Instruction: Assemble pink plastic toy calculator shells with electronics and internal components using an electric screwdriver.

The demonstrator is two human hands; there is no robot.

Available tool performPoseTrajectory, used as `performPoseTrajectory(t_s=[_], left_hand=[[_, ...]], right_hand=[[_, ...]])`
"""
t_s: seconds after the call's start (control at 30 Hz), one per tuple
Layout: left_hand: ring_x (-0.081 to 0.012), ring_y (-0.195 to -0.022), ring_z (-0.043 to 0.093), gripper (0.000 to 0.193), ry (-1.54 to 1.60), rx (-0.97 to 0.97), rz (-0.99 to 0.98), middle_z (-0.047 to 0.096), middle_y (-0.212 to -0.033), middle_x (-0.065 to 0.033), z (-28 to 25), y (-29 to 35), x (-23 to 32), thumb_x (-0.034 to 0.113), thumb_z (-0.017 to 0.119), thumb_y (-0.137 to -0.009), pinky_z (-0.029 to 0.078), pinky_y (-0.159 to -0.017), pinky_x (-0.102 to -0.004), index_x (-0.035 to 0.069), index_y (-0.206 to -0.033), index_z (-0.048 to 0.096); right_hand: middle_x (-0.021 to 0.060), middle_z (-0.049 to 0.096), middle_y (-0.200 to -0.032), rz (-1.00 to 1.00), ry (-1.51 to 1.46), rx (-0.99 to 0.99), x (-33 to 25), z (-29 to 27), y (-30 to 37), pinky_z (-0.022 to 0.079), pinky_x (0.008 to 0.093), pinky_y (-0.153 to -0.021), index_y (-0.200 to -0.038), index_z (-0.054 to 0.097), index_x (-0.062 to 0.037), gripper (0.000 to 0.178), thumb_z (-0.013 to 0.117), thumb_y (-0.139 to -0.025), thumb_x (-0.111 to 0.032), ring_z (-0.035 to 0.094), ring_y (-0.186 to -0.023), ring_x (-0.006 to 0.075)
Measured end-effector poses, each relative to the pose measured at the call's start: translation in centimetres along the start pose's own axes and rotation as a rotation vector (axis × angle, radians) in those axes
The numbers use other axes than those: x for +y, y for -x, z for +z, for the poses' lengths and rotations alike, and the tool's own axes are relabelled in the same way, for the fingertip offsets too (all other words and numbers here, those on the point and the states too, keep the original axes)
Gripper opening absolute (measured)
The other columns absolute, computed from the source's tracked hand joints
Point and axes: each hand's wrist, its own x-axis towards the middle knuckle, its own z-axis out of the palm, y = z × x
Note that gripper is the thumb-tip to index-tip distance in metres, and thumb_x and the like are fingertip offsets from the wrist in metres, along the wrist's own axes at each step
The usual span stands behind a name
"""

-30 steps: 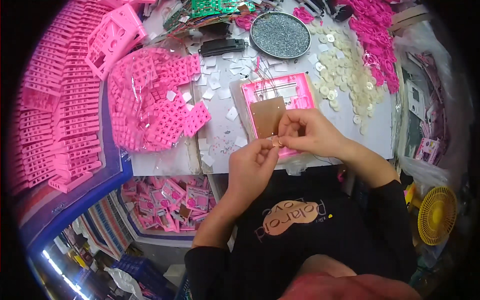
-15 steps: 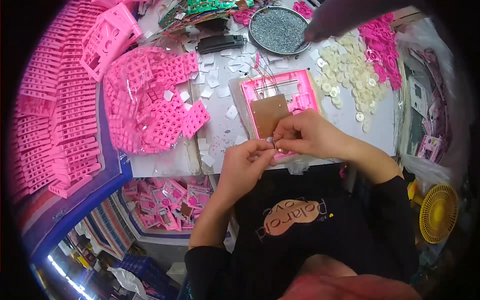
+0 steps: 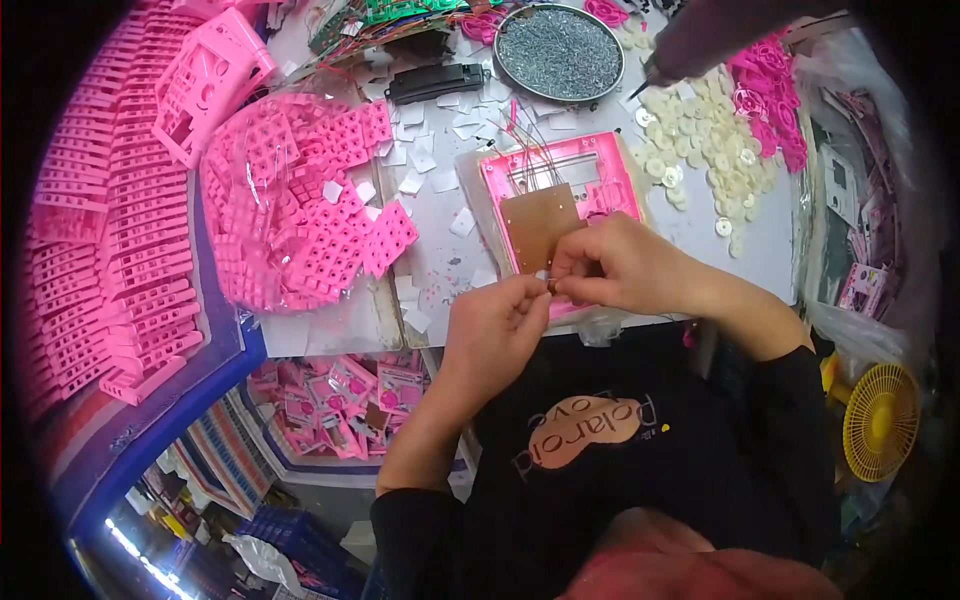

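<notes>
My left hand (image 3: 492, 328) and my right hand (image 3: 622, 265) meet at the near edge of a brown circuit board (image 3: 538, 225). Thumb and forefinger of each are pinched together, fingertips almost touching. Whatever small piece is between them is too tiny and too covered to name. The board lies tilted on an open pink plastic casing (image 3: 490, 178), and several thin wires (image 3: 537, 165) run up from its far edge. My right hand covers the casing's near right part.
A dark power screwdriver (image 3: 690, 45) hangs tip down at the upper right. Behind the casing stands a round tray of screws (image 3: 560, 58). Pale plastic discs (image 3: 715, 150) spread to the right; bagged pink button pads (image 3: 290, 205) lie left, beside stacked pink casings (image 3: 150, 220).
My left fingers have closed in a little beside the right ones at the board's near edge. The board stays on the casing. The whole view has shifted slightly.
</notes>
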Motion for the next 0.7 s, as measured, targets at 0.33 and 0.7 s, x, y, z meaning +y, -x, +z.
performPoseTrajectory(t_s=[0.33,0.7], left_hand=[[-0.0007,-0.056,0.047,0.008,0.065,-0.041,-0.091,0.057,-0.062,0.0047,-0.4,0.3,-0.9,0.004,0.067,-0.091,0.038,-0.053,-0.0200,-0.001,-0.098,0.068],[-0.0159,-0.051,0.063,0.008,-0.030,0.060,0.028,0.063,-0.060,-0.0073,0.6,0.1,-0.5,0.007,0.072,-0.086,0.048,-0.052,-0.0289,0.003,-0.090,0.066]], right_hand=[[0.0066,0.069,-0.070,0.104,-0.065,-0.056,-0.3,-1.0,-0.1,0.051,0.0273,-0.059,-0.089,0.067,0.0019,0.009,0.068,-0.088,-0.007,0.066,-0.064,0.0109],[0.0057,0.069,-0.072,0.066,-0.060,-0.019,-0.1,-0.8,0.2,0.050,0.0260,-0.059,-0.090,0.067,0.0023,0.010,0.068,-0.088,-0.007,0.065,-0.065,0.0089]])
